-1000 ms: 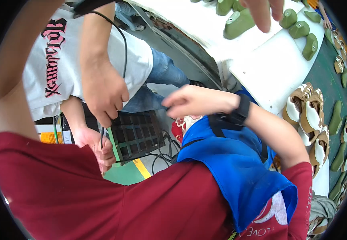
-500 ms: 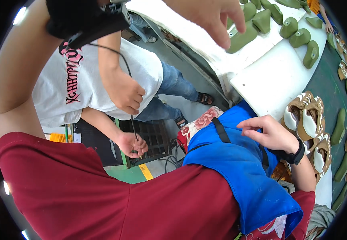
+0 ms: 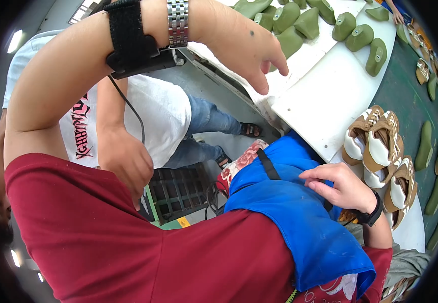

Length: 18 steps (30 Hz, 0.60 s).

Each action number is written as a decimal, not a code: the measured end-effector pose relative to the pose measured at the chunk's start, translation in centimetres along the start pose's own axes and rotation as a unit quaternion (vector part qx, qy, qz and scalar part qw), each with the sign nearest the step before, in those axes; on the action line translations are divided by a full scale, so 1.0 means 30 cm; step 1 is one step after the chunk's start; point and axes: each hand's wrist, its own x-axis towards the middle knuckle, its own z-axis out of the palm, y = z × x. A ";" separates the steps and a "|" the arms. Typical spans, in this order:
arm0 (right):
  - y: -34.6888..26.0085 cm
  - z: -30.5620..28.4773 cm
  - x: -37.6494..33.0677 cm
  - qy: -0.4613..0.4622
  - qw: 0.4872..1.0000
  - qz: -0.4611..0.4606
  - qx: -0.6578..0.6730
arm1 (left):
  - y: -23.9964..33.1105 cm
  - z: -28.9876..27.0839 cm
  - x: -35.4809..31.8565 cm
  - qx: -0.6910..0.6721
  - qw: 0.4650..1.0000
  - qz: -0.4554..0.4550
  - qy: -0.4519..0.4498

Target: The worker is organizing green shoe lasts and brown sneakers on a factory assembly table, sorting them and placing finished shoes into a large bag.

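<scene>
My left hand (image 3: 244, 48) reaches out over the near corner of the white tabletop (image 3: 310, 96). Its fingers are loosely bent and apart, with nothing in them, close to several green shoe lasts (image 3: 307, 22). A metal watch (image 3: 177, 22) and a black strap with a dark device (image 3: 141, 60) are on that arm; a thin black cable (image 3: 133, 111) hangs from the device. My right hand (image 3: 342, 188) hovers over my blue apron (image 3: 279, 212), fingers apart and holding nothing, a black wristband (image 3: 373, 212) behind it. Brown-and-white shoes (image 3: 378, 131) stand beside it.
At left stands another person in a white shirt (image 3: 153, 106), one hand (image 3: 128, 159) near my sleeve. A green conveyor surface (image 3: 405, 101) on the right carries shoes and lasts. A black crate (image 3: 178, 189) sits below. Grey cloth (image 3: 405, 262) lies at lower right.
My view has shifted, and my left hand sits lower, with its watch now showing. The other person's nearer hand has moved toward my sleeve; the hand at the cable's end is now hidden.
</scene>
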 end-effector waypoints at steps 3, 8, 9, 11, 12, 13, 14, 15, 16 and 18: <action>0.012 -0.004 -0.013 0.020 1.000 0.005 0.004 | -0.021 -0.040 0.015 0.012 1.000 -0.004 0.006; 0.017 -0.009 -0.017 0.011 1.000 0.007 0.007 | -0.043 -0.269 -0.067 0.053 0.989 -0.106 0.094; 0.014 -0.007 -0.018 0.003 1.000 0.011 0.006 | -0.070 -0.302 -0.095 0.061 0.988 -0.106 0.094; 0.002 -0.001 -0.015 0.007 1.000 0.005 0.006 | -0.152 -0.381 -0.146 0.099 0.955 -0.149 0.238; -0.001 -0.001 -0.017 0.006 1.000 0.006 0.008 | -0.073 -0.400 -0.181 0.084 0.956 -0.165 0.227; -0.001 0.000 -0.018 0.008 1.000 0.004 0.007 | -0.097 -0.418 -0.183 0.087 0.956 -0.165 0.227; 0.001 0.003 -0.019 0.010 1.000 0.004 0.011 | -0.145 -0.441 -0.183 0.080 0.953 -0.170 0.237; 0.003 0.005 -0.014 0.012 1.000 0.003 0.015 | -0.152 -0.448 -0.184 0.075 0.950 -0.175 0.246; 0.003 0.007 -0.009 0.013 1.000 0.001 0.014 | -0.160 -0.449 -0.186 0.095 0.947 -0.186 0.245; 0.006 0.014 0.000 0.012 1.000 -0.006 0.005 | -0.176 -0.429 -0.199 0.094 0.946 -0.189 0.247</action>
